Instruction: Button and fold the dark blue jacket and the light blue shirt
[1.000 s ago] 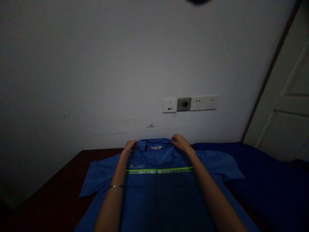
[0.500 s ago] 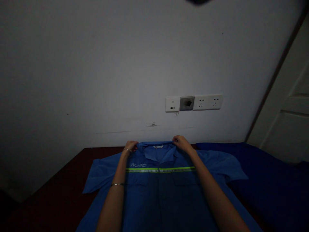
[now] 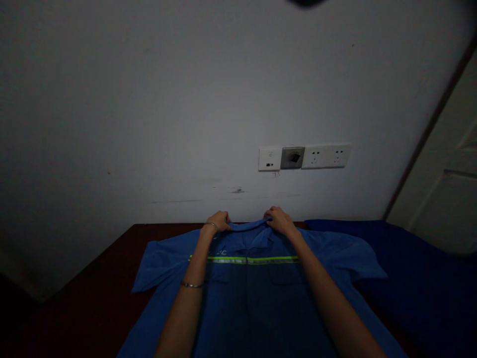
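A blue short-sleeved work shirt (image 3: 231, 298) lies spread front side up, its collar towards the wall. A yellow-green and silver reflective stripe crosses the chest, and some white letters above it are partly hidden by my left arm. My left hand (image 3: 219, 220) pinches the left part of the shirt's collar (image 3: 246, 226). At the collar's right part, my right hand (image 3: 278, 220) grips the cloth between thumb and fingers. Between both hands the collar band is raised and folded over, covering the neck label.
Beneath the shirt is a dark red surface (image 3: 93, 293). Dark blue cloth (image 3: 421, 283) lies at the right. Behind stands a pale wall with a row of sockets (image 3: 324, 156); a white door (image 3: 447, 199) is at the far right.
My left hand has moved right along the collar, closer to my right hand. The collar has folded forward over the neck label. My right hand has stayed nearly in place.
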`<act>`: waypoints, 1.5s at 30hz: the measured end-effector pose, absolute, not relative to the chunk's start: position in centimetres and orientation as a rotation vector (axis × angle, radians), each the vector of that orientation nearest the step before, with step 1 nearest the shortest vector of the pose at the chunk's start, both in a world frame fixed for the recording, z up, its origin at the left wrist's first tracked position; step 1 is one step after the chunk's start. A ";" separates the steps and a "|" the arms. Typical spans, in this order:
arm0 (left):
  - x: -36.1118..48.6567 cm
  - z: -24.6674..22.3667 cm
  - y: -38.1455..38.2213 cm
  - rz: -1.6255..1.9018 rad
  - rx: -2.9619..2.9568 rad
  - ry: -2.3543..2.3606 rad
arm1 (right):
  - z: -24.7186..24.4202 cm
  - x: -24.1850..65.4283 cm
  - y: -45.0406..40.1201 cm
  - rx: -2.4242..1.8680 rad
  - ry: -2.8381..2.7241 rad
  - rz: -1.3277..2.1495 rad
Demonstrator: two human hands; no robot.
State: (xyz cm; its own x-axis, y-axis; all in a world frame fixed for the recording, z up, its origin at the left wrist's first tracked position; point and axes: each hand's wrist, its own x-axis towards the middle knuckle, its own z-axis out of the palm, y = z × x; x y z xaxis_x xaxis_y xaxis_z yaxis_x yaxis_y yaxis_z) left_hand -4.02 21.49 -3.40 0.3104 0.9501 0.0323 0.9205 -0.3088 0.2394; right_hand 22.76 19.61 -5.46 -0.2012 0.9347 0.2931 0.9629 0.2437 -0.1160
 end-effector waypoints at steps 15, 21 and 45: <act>-8.7 -7.2 23.2 0.752 1.459 1.377 | -6.2 25.0 21.1 -1.646 -2.142 0.132; -9.2 -8.0 23.1 0.815 1.155 1.272 | -5.9 25.6 21.4 -1.517 -2.131 0.277; -2.7 -5.2 21.5 0.446 2.240 1.787 | -4.8 24.8 20.5 -1.651 -2.069 0.171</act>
State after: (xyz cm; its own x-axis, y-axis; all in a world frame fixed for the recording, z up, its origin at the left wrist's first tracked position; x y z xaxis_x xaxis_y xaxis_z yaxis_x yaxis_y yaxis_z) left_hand -2.73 21.51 -5.23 0.2048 0.9750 0.0866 0.9013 -0.2224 0.3717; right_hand 24.85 20.49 -4.79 -0.1531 0.9443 0.2913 0.8836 0.2628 -0.3874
